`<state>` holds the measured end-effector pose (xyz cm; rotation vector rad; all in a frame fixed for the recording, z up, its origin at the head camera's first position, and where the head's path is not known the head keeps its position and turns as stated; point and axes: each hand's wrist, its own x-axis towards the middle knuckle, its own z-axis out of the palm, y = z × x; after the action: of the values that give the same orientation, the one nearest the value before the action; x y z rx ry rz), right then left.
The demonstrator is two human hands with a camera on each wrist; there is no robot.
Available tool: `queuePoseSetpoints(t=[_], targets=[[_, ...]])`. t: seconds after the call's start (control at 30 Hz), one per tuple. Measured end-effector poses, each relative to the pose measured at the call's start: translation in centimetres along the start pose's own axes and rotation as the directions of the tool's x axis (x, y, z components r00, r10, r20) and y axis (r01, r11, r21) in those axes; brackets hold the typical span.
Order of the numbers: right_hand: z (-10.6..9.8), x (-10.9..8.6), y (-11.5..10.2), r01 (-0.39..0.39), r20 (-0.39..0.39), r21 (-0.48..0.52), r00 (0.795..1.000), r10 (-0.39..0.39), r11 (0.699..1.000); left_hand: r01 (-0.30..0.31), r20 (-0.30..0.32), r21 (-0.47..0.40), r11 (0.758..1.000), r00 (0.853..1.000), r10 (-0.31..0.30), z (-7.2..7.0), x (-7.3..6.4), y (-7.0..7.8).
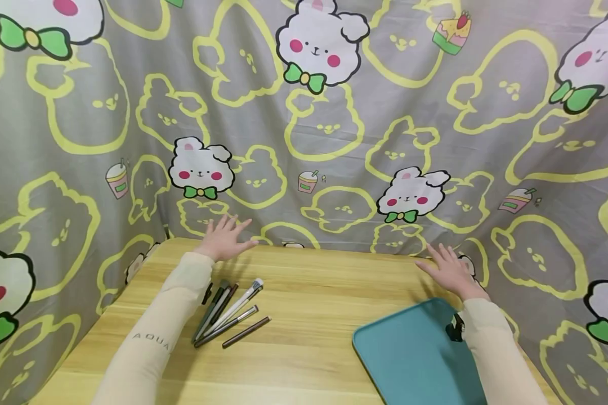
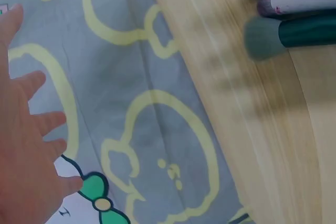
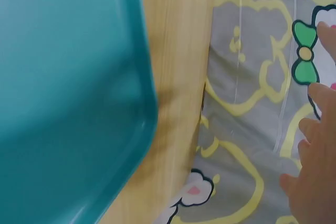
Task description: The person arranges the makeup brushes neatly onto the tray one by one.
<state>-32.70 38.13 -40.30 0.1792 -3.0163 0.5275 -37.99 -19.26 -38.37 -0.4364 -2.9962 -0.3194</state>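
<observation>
My left hand [image 1: 224,238] is held above the far left part of the table, fingers spread, holding nothing. Below its forearm lies a loose bunch of makeup brushes [image 1: 233,306] and slim pencil-like sticks. In the left wrist view a green-handled brush [image 2: 307,31] with a soft pale head shows at the upper right, apart from the left hand [image 2: 29,145]. My right hand [image 1: 451,271], also spread and holding nothing, is over the far right, just beyond a teal tray [image 1: 410,349]. The right wrist view shows the tray's rim [image 3: 149,103] away from the right hand [image 3: 317,150].
The wooden table [image 1: 304,360] carries the brushes on the left and the tray on the right. A grey curtain [image 1: 334,129] with rabbit prints hangs along its back and both sides. A dark slim stick [image 1: 246,332] lies a little apart from the bunch.
</observation>
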Motion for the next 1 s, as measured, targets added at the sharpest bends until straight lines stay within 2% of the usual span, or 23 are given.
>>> queuePoseSetpoints(t=[0.23,0.43,0.6,0.87,1.0], targets=[[0.1,-0.9,1.9,0.013,-0.007,0.012,1.000,-0.013,1.000,-0.117,-0.031,0.033,0.993,0.992,0.118,0.1,-0.5,1.7],[0.5,-2.0,3.9,0.019,0.004,0.053,1.000,-0.019,0.998,-0.199,-0.041,0.062,0.978,0.979,0.202,1.4,-0.9,3.5],[0.4,-3.4,5.2,-0.007,0.031,0.078,1.000,0.005,0.997,-0.282,-0.033,0.078,0.956,0.958,0.285,2.6,-1.6,5.8],[0.0,-5.5,7.0,-0.013,-0.061,0.048,0.998,0.016,0.999,-0.401,-0.010,0.052,0.915,0.916,0.402,4.3,-3.1,10.2],[0.0,-6.0,8.0,-0.006,-0.080,0.024,0.997,0.008,1.000,-0.426,0.000,0.058,0.903,0.904,0.427,5.5,-3.5,11.7]])
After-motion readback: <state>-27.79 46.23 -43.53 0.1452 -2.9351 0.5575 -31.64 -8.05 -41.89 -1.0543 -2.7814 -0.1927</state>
